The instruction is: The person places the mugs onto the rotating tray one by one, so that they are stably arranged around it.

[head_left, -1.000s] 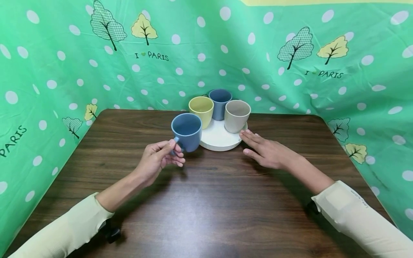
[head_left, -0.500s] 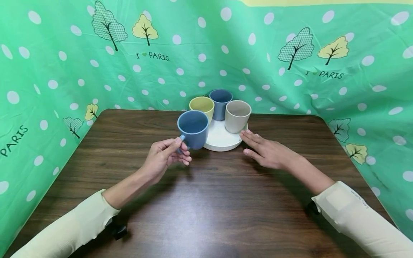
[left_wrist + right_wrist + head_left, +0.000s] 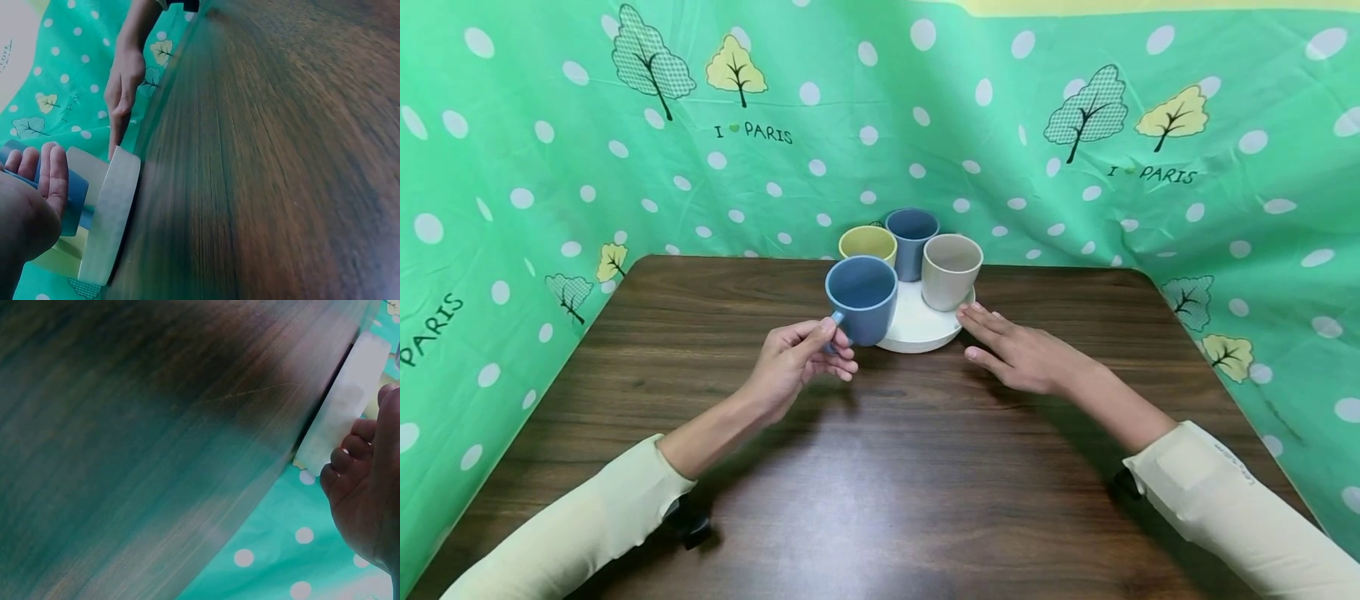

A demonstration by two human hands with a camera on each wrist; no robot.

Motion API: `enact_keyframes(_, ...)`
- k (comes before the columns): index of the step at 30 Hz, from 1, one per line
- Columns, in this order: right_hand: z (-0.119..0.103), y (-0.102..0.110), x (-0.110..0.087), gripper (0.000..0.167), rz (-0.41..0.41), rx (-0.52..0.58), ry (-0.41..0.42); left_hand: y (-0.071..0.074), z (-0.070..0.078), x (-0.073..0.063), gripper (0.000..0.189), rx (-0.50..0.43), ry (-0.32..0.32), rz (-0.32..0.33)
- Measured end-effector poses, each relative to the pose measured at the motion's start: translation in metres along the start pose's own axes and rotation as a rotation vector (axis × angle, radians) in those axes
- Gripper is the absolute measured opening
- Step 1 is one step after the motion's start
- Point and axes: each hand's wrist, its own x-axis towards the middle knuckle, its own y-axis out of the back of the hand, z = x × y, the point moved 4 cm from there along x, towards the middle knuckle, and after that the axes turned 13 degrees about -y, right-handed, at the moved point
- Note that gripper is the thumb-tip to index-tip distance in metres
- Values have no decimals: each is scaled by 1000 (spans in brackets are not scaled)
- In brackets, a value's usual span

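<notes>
My left hand (image 3: 797,362) pinches the handle of a blue mug (image 3: 862,302) between thumb and fingers. The mug is upright, held at the front left of a round white tray (image 3: 917,333) and overlapping it in the head view. With straight fingers, my right hand (image 3: 1022,350) touches the tray's right side, close to the beige cup. On the tray stand a yellow cup (image 3: 867,242), partly hidden behind the held mug, a second blue cup (image 3: 912,246) at the back and a beige cup (image 3: 952,273) at the right. In the left wrist view the tray (image 3: 112,219) shows edge-on, behind the left fingers.
A dark wooden table (image 3: 880,467) spreads beneath both arms, its back edge just behind the tray. Green polka-dot cloth (image 3: 880,108) with printed trees hangs behind and along both sides. A small black device (image 3: 692,525) sits under the left sleeve.
My left hand has carried the blue mug to the right and slightly away from me, so that it now overlaps the tray and the yellow cup more. The right hand has stayed put.
</notes>
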Motion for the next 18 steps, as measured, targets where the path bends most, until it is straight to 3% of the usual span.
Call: enact_keyframes(18,-1,1,-1,69,4,6,0,-7,-13,18,32,0,6,12)
